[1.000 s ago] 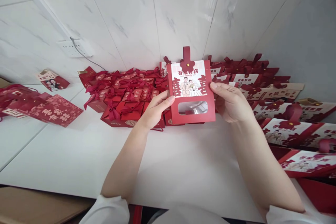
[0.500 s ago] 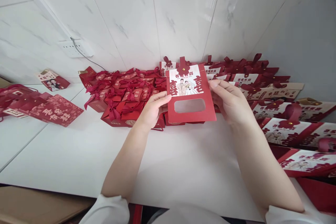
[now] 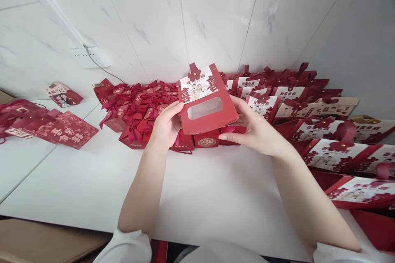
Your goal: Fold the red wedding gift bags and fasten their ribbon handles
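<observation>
Watching from the side: left hand point(image 3: 168, 125) has the window box point(image 3: 207, 99) pinched at its left edge, thumb on the front, fingers behind. Right hand point(image 3: 251, 127) is spread around the lower right corner: fingers against the right side, thumb stretched out below the bottom edge.

Landmark = ribboned box pile point(image 3: 145, 109). Window box is up in the air over the pile's right end, tilted, couple print and cut-out window point(image 3: 205, 109) facing the person. Flower clasp point(image 3: 195, 74) with gold stud on its top flap.

Under the window box, at the pile's front right: red box with round gold emblem point(image 3: 206, 139).

Right of pile: rows of couple-print boxes point(image 3: 327, 158), red loop handles up, one beige box point(image 3: 317, 109) among them.

Left of pile: red bag point(image 3: 70, 129), small portrait box point(image 3: 63, 94) behind it.

Behind pile: tiled wall point(image 3: 148, 20), socket point(image 3: 90, 56) off to the left, grey cable point(image 3: 101, 65) plugged in.

In front of pile: white counter point(image 3: 92, 181); brown cardboard point(image 3: 40, 240) beyond its near edge, left.
</observation>
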Motion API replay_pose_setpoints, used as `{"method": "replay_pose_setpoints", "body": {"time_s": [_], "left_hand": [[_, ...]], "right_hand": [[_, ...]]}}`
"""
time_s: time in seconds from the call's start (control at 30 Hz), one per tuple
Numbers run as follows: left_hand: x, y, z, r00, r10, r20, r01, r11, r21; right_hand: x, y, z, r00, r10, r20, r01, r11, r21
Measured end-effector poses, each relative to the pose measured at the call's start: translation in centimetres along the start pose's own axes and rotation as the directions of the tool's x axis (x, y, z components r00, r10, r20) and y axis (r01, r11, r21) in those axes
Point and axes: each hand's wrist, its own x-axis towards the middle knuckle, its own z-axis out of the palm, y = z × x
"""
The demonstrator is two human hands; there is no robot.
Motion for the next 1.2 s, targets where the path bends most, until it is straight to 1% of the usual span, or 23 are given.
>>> {"method": "replay_pose_setpoints", "body": {"time_s": [0.07,0.13,0.23,0.33,0.43,0.57,0.67,0.8,0.9,0.93,0.97,1.03,1.1,1.13,1.2], "left_hand": [[-0.1,0.1,0.2,1.000,0.008,0.030,-0.008,1.000,-0.006],[-0.3,0.1,0.3,0.998,0.025,0.052,-0.025,1.000,-0.006],[-0.4,0.2,0.5,0.996,0.048,0.074,-0.049,0.999,0.008],[-0.5,0.1,0.7,0.994,0.062,0.092,-0.063,0.998,0.017],[-0.6,0.0,0.8,0.993,0.076,0.093,-0.079,0.996,0.030],[-0.7,-0.1,1.1,0.992,0.084,0.097,-0.090,0.994,0.058],[-0.9,0.0,1.3,0.990,0.115,0.087,-0.122,0.989,0.079],[-0.9,-0.1,1.5,0.980,0.196,0.036,-0.199,0.975,0.098],[-0.6,-0.4,1.2,0.949,0.312,-0.042,-0.302,0.940,0.156],[-0.5,-0.5,1.1,0.927,0.368,-0.070,-0.345,0.912,0.221],[-0.4,-0.6,1.0,0.896,0.434,-0.092,-0.387,0.866,0.316],[-0.4,-0.8,1.2,0.819,0.565,-0.096,-0.429,0.716,0.552],[-0.7,-1.1,1.8,0.755,0.654,-0.047,-0.422,0.541,0.727],[-1.0,-1.3,2.2,0.738,0.675,-0.011,-0.421,0.473,0.774],[-1.6,-1.9,3.2,0.712,0.700,0.063,-0.444,0.379,0.812]], "right_hand": [[0.1,0.2,0.4,0.998,-0.053,-0.036,0.048,0.989,-0.143],[0.1,0.4,0.5,0.992,-0.105,-0.065,0.084,0.958,-0.274],[0.1,0.6,0.4,0.984,-0.158,-0.078,0.117,0.918,-0.379],[0.1,0.7,0.2,0.982,-0.179,-0.065,0.139,0.906,-0.400],[0.1,0.8,0.3,0.984,-0.172,-0.050,0.139,0.911,-0.389],[0.1,1.0,0.6,0.982,-0.168,-0.081,0.123,0.908,-0.400],[0.1,1.1,0.8,0.980,-0.171,-0.099,0.117,0.905,-0.409],[0.3,1.6,0.5,0.980,-0.176,-0.094,0.126,0.912,-0.391],[0.4,2.2,0.2,0.988,-0.119,-0.096,0.070,0.910,-0.408],[0.4,2.3,0.2,0.991,-0.081,-0.103,0.035,0.921,-0.389],[0.5,2.5,0.3,0.993,-0.042,-0.112,0.000,0.936,-0.351],[0.5,2.6,0.8,0.990,0.010,-0.141,-0.047,0.965,-0.260],[0.6,2.7,1.8,0.982,0.012,-0.186,-0.055,0.972,-0.228],[0.6,2.7,2.4,0.977,-0.004,-0.213,-0.050,0.968,-0.246],[0.6,2.7,3.5,0.964,-0.051,-0.261,-0.036,0.947,-0.318]]}}
